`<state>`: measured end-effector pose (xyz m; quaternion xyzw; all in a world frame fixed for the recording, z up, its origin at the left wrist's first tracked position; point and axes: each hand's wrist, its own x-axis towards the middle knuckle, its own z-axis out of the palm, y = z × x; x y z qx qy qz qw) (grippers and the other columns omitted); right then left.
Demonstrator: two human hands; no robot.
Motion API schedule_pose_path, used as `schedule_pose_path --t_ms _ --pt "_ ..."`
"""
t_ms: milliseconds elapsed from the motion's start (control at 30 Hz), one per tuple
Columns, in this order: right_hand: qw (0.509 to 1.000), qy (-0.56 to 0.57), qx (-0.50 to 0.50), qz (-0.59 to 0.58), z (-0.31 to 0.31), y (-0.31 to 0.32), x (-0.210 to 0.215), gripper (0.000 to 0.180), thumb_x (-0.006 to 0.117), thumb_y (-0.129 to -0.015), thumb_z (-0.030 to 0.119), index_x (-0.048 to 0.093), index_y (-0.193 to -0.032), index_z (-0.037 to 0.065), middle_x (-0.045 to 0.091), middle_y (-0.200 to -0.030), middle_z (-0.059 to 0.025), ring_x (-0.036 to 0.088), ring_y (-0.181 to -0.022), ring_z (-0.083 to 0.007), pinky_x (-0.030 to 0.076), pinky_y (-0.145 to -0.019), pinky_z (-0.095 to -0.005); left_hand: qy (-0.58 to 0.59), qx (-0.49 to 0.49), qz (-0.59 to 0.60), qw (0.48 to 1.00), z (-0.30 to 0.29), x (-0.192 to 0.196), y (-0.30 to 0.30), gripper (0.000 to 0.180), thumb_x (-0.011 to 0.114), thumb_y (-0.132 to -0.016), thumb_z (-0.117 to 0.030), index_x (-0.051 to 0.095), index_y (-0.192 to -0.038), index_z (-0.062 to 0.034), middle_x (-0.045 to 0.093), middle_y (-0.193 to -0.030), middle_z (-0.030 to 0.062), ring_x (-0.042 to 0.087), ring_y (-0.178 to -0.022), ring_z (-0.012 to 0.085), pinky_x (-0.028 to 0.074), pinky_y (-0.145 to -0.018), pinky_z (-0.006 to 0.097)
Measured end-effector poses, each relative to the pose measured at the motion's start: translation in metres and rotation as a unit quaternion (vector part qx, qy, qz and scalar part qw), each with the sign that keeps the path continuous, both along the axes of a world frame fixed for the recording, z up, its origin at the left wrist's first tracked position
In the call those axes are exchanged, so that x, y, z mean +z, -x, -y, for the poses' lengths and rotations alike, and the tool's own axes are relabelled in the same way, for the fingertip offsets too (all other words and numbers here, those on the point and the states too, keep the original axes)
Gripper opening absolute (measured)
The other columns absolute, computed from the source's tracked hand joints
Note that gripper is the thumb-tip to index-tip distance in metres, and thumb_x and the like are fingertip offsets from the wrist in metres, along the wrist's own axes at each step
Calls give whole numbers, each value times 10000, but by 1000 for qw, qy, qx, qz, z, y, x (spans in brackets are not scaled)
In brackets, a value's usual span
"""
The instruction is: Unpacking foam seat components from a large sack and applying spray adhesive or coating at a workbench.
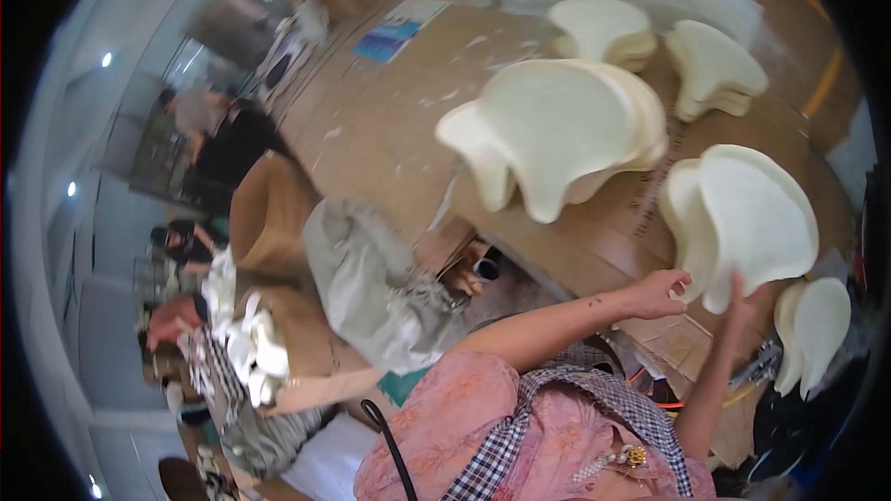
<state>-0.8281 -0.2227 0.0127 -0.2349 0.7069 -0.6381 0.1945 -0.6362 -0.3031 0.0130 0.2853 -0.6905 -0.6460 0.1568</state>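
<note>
A cream, saddle-shaped foam pad (756, 209) stands tilted at the right, its two lobes pointing down toward me. Close behind it is a similar pad (684, 223). My right hand (738, 301) grips a lower lobe of the front pad; motion blurs its fingers. Beside the lobe of the pad behind, my left hand (661, 294) has its fingers curled in. A pale edge shows at those fingertips, but I cannot make out what they hold.
A large stack of foam pads (557, 134) sits on the cardboard-covered table (371, 111). Smaller stacks (603, 28) (719, 65) stand behind, and more pads (812, 329) lie at the right. Left are a carton (316, 362) of white pieces, grey cloth (357, 269) and people (227, 125).
</note>
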Motion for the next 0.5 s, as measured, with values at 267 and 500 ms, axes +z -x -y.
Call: schedule_pose_path --t_ms 267,500 --pt "966 145 -88 -193 -18 8 52 356 481 -880 184 456 -1200 27 531 -1062 -94 498 -1000 -195 374 -920 -321 -148 301 56 940 21 -5 -320 251 630 -782 -164 607 -993 -31 641 -862 55 602 -730 115 496 -645 263" --pt "850 -36 485 -203 49 -321 44 210 536 -823 -15 560 -1027 28 579 -928 -44 554 -872 -139 447 -793 -260 128 690 598 387 -20 -156 -503 487 707 -645 -300 593 -1045 -47 617 -967 153 574 -922 324 435 -851 395"
